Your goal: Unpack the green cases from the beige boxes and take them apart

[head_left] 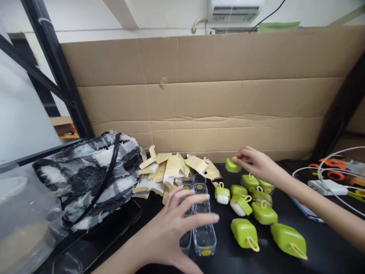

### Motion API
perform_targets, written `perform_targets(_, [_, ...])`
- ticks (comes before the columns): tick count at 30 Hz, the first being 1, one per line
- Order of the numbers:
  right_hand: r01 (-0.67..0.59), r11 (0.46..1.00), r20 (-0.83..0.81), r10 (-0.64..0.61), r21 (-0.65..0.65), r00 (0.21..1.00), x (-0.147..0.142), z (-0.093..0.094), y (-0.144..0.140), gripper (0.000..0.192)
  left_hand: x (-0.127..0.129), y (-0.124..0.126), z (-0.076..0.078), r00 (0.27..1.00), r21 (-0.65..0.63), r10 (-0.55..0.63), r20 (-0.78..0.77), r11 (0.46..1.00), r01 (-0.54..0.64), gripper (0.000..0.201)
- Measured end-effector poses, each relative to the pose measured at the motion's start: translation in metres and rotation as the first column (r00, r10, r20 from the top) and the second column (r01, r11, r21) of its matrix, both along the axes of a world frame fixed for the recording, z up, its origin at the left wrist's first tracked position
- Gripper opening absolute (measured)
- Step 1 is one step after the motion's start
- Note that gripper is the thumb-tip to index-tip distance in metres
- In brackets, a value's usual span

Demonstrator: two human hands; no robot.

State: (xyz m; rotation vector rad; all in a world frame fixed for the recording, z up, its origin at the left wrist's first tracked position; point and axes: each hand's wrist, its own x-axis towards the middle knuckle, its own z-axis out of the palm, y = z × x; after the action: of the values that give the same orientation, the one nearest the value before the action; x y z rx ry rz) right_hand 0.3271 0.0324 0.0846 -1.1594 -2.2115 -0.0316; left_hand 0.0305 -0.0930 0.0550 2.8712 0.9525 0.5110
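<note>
My right hand (251,161) pinches a small lime-green case (233,165) from above, held at the back of the table. Nearer to me stand several more green cases; one (244,233) has a yellow loop toward me, and another (222,195) shows a white lower part. My left hand (182,220) is spread wide, palm down, with its fingers apart. Beneath and beside it are two rows of clear plastic boxes (204,238) with yellow smiley stickers. The left hand partly hides these boxes; whether it touches them, I cannot tell.
Behind the boxes lies a heap of folded cream card pieces (173,165). A shaggy black-and-white bag (108,171) and a cloudy plastic container (23,224) stand left. At right are a white charger (327,187), cables, orange-handled scissors (335,175) and a phone (308,211). Cardboard (199,99) closes the back.
</note>
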Motion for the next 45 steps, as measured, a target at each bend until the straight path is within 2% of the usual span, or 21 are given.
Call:
perform_targets(3, [0.078, 0.993, 0.146, -0.065, -0.085, 0.987, 0.008, -0.017, 0.024, 0.015, 0.000, 0.003, -0.005, 0.988, 0.087, -0.097, -0.121, 0.990, 0.108, 0.060])
perform_targets(6, [0.147, 0.976, 0.266, -0.100, -0.160, 0.959, 0.007, -0.027, 0.031, 0.021, 0.006, 0.002, -0.012, 0.992, 0.111, -0.049, -0.116, 0.992, 0.062, 0.038])
perform_targets(10, [0.186, 0.958, 0.327, -0.107, -0.219, 0.939, 0.006, -0.029, 0.030, 0.024, 0.013, 0.001, -0.021, 1.000, 0.143, 0.006, 0.021, 0.990, -0.009, 0.012])
perform_targets(12, [0.173, 0.956, 0.320, -0.091, -0.238, 0.943, 0.011, -0.026, 0.029, 0.023, 0.014, 0.002, -0.023, 0.996, 0.117, 0.014, 0.090, 0.993, -0.025, 0.012])
perform_targets(14, [0.164, 0.958, 0.295, -0.090, -0.237, 0.951, 0.019, -0.022, 0.028, 0.023, 0.016, 0.003, -0.024, 0.991, 0.064, 0.036, 0.130, 0.997, -0.044, 0.021])
perform_targets(19, [0.176, 0.967, 0.247, -0.128, -0.182, 0.960, 0.046, -0.018, 0.020, 0.025, 0.017, 0.004, -0.021, 0.989, -0.052, 0.101, 0.107, 0.994, -0.096, 0.038])
perform_targets(25, [0.111, 0.978, 0.213, -0.073, -0.175, 0.974, 0.059, -0.032, 0.016, 0.018, 0.005, 0.004, -0.021, 0.975, 0.037, 0.112, 0.193, 0.992, -0.121, 0.047])
perform_targets(29, [0.106, 0.993, 0.113, -0.099, -0.057, 0.989, 0.056, -0.026, 0.012, 0.023, 0.002, 0.005, -0.022, 0.931, 0.110, 0.150, 0.333, 0.974, -0.196, 0.041])
perform_targets(32, [0.101, 0.993, -0.013, -0.100, 0.065, 0.995, 0.046, -0.010, 0.000, 0.026, 0.006, 0.006, -0.021, 0.873, 0.057, 0.185, 0.451, 0.971, -0.234, 0.033])
perform_targets(35, [0.042, 0.990, -0.121, -0.027, 0.131, 0.992, 0.024, 0.008, -0.020, 0.024, 0.012, 0.007, -0.014, 0.810, -0.115, 0.249, 0.531, 0.968, -0.222, 0.024])
perform_targets(37, [-0.047, 0.993, -0.137, 0.062, 0.107, 0.989, 0.002, 0.015, -0.036, 0.023, 0.015, 0.009, -0.007, 0.774, -0.231, 0.289, 0.563, 0.955, -0.188, 0.023])
perform_targets(39, [-0.163, 0.985, -0.109, 0.168, 0.049, 0.980, -0.024, 0.019, -0.053, 0.021, 0.019, 0.011, 0.000, 0.744, -0.352, 0.322, 0.585, 0.928, -0.125, 0.036])
perform_targets(41, [-0.273, 0.962, -0.078, 0.272, -0.003, 0.959, -0.050, 0.019, -0.068, 0.017, 0.022, 0.012, 0.005, 0.727, -0.456, 0.348, 0.592, 0.888, -0.054, 0.059])
perform_targets(43, [-0.363, 0.931, -0.068, 0.361, -0.025, 0.930, -0.071, 0.017, -0.080, 0.012, 0.024, 0.011, 0.008, 0.735, -0.488, 0.343, 0.585, 0.873, -0.018, 0.072])
perform_targets(45, [-0.407, 0.913, -0.101, 0.403, -0.023, 0.910, -0.083, 0.016, -0.087, 0.011, 0.021, 0.008, 0.011, 0.773, -0.456, 0.316, 0.550, 0.889, -0.040, 0.068])
